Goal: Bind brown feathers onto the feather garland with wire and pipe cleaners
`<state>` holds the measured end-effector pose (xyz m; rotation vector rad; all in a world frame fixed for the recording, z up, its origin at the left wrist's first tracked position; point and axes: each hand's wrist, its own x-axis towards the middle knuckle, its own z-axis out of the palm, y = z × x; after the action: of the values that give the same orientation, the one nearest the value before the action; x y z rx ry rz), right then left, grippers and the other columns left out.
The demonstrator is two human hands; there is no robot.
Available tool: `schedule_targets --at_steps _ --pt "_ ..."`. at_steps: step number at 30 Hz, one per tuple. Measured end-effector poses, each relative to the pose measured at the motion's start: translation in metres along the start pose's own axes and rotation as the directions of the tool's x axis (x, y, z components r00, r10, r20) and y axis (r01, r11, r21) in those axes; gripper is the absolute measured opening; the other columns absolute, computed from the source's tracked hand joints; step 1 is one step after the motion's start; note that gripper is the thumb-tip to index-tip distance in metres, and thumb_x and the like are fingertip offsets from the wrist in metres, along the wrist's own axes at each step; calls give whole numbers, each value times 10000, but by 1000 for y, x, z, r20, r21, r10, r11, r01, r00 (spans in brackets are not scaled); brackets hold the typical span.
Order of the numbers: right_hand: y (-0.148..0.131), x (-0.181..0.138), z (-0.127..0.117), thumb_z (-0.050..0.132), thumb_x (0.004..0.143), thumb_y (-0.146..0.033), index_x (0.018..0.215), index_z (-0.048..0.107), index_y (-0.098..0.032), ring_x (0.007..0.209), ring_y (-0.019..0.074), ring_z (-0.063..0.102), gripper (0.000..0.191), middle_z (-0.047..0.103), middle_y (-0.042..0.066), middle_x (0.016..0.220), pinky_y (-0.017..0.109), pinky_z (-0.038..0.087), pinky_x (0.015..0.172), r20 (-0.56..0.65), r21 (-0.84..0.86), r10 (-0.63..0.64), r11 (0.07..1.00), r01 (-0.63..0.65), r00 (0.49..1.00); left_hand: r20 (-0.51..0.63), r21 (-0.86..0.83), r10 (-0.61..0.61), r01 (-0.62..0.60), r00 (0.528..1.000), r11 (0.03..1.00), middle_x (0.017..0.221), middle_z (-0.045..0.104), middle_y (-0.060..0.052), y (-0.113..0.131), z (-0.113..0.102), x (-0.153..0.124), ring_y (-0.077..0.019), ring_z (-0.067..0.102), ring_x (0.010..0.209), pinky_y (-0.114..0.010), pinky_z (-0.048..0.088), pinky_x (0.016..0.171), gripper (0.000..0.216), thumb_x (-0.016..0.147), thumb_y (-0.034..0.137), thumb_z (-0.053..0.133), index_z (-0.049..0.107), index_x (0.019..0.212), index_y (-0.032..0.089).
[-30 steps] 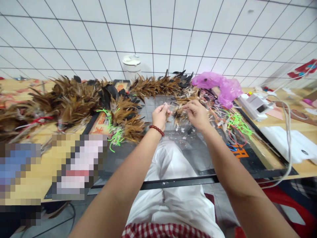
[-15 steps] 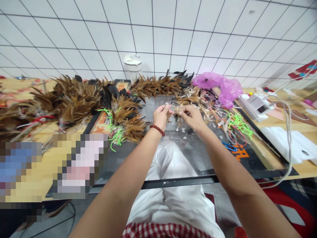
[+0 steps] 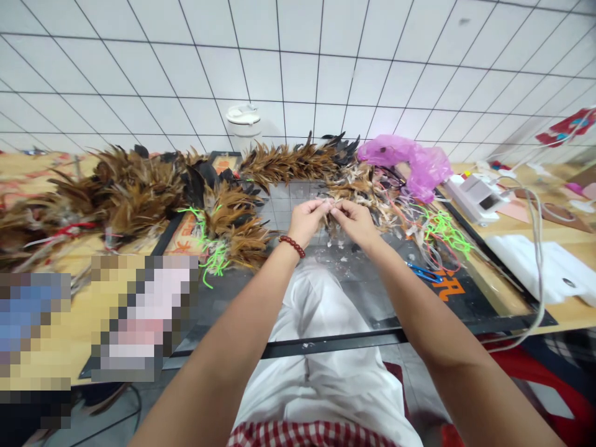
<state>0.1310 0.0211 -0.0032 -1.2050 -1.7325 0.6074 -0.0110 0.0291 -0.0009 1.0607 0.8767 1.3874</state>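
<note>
My left hand, with a red bead bracelet on the wrist, is closed in a pinch. My right hand pinches right beside it, and the fingertips of both hands meet. Between them a small pale feather tuft shows; most of it is hidden by the fingers. Just beyond the right hand lies a loose heap of brown and whitish feathers. Left of my hands is a bundle of brown feathers with bright green string. White fluff is scattered on the dark tabletop panel below the hands.
A long brown feather garland lies at the back, before a white lidded cup. Larger feather bundles fill the left. On the right are a purple plastic bag, green string, blue scissors and a hanging cable.
My hands have come together; the gap between their fingertips has closed. The view has shifted slightly, so the surroundings appear a little further left.
</note>
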Motion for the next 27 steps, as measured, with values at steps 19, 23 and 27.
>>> schedule_targets --at_steps 19,23,27 --pt "-10 5 -15 687 748 -424 732 639 -210 675 151 599 219 650 2 698 317 501 711 17 350 26 936 -30 1000 -97 -43 -120 117 988 992 551 635 -5 -1 3 -2 -81 539 517 -207 439 572 154 692 235 742 669 605 131" --pt "-12 3 -13 662 780 -388 747 667 -219 651 163 624 173 663 12 705 351 522 727 18 286 -10 958 4 1000 37 -104 -198 201 980 974 555 642 -27 1 4 -4 -96 558 492 -232 464 556 201 666 289 776 668 643 121" --pt "-8 3 -11 637 806 -327 751 702 -227 675 164 619 132 658 10 675 365 510 780 -47 159 -72 984 79 996 124 -83 -174 185 977 979 577 648 -32 -1 3 -6 -102 569 499 -234 462 547 215 681 307 765 673 646 116"
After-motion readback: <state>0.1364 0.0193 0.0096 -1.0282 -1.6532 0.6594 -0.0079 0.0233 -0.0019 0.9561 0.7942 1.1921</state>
